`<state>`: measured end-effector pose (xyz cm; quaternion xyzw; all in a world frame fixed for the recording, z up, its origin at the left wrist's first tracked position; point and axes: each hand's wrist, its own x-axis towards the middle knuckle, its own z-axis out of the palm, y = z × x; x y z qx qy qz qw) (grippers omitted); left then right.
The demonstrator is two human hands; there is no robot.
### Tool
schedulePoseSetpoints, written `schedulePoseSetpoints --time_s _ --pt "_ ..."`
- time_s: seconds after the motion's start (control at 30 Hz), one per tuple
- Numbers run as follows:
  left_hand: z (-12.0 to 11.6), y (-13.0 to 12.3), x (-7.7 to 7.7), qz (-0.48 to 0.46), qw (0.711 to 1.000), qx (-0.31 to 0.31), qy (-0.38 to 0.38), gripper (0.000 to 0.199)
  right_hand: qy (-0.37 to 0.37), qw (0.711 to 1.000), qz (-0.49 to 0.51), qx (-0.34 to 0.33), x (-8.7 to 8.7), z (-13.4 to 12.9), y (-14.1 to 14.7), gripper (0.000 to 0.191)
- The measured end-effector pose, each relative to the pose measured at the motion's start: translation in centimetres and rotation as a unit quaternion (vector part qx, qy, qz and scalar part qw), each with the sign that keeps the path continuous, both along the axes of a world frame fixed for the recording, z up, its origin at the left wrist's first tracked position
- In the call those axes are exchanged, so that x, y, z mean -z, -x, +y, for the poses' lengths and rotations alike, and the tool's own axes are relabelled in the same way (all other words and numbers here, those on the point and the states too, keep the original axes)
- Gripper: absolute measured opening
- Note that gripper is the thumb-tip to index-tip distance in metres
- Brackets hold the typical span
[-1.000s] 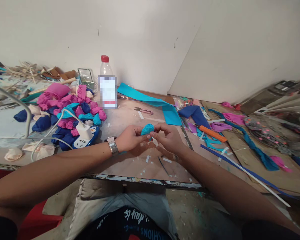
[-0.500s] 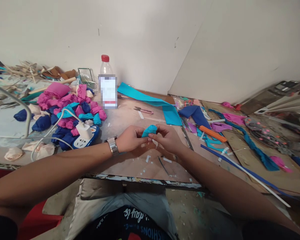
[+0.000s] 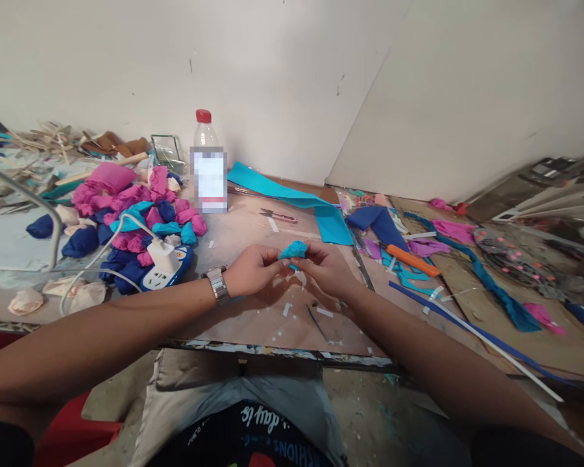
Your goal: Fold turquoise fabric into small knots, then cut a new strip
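A small turquoise rolled piece of crepe paper or cloth (image 3: 293, 250), gathered like a rosette, is held above the table between both my hands. My left hand (image 3: 254, 271) pinches its left side with thumb and fingers; a metal-banded watch (image 3: 218, 284) is on that wrist. From the other side my right hand (image 3: 328, 267) grips its lower right part, thumb towards me. The fingertips partly hide its underside. Behind the hands lie pink thread snips (image 3: 278, 215) and a long turquoise strip (image 3: 282, 189), folded at its right end.
To the left is a heap of pink, blue, turquoise and cream bundles (image 3: 121, 201), beside a power strip (image 3: 168, 275) with a plugged charger and cable. A red-capped bottle (image 3: 207, 136) stands near the wall. On the right lie an orange-handled tool (image 3: 413, 260), strips and a white stick (image 3: 506, 363).
The turquoise roll has turned slightly in my fingers, and my thumbs have shifted closer together beneath it. Both hands keep hold of it in nearly the same place.
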<state>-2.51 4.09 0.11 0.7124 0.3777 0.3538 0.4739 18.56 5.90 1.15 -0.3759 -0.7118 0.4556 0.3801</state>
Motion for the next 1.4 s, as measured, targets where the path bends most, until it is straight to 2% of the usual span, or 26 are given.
schedulePoseSetpoints --time_s 0.2,0.37,0.5,0.6,0.7,0.77,0.93,1.07,1.2,1.4 --pt "0.1 0.1 0.1 -0.011 1.000 -0.002 -0.005 0.043 0.022 0.999 0.024 0.000 0.0 0.0 0.1 0.038" --pt "0.2 0.0 0.1 -0.017 1.000 0.003 -0.002 0.042 0.022 1.000 -0.003 -0.003 -0.2 0.1 0.0 0.033" --pt "0.4 0.0 -0.1 -0.076 0.996 0.005 0.035 0.044 0.012 0.999 0.049 0.009 -0.3 -0.2 0.1 0.031" --pt "0.7 0.0 -0.1 -0.116 0.990 -0.009 0.081 0.047 -0.052 0.997 0.048 0.029 -0.3 -0.4 0.1 0.026" --pt "0.8 0.0 0.0 -0.127 0.986 -0.018 0.105 0.048 -0.171 0.984 -0.042 0.030 -0.5 -0.5 -0.1 0.014" --pt "0.8 0.1 0.0 -0.116 0.988 -0.017 0.101 0.049 -0.225 0.970 -0.092 0.023 -0.7 -0.5 -0.2 0.015" --pt "0.6 0.2 0.0 -0.064 0.995 -0.017 0.069 0.052 -0.276 0.954 -0.115 0.021 -1.1 -0.3 -0.3 0.014" --pt "0.5 0.2 0.0 -0.058 0.997 -0.015 0.053 0.054 -0.270 0.955 -0.120 0.033 -1.0 -0.4 -0.3 0.011" --pt "0.4 0.1 0.0 -0.036 0.999 -0.018 0.027 0.055 -0.233 0.964 -0.102 0.076 -0.4 -0.4 -0.3 0.010" --pt "0.3 0.1 0.0 -0.016 1.000 -0.016 0.004 0.052 -0.132 0.987 -0.020 0.087 0.1 -0.4 -0.1 0.036"
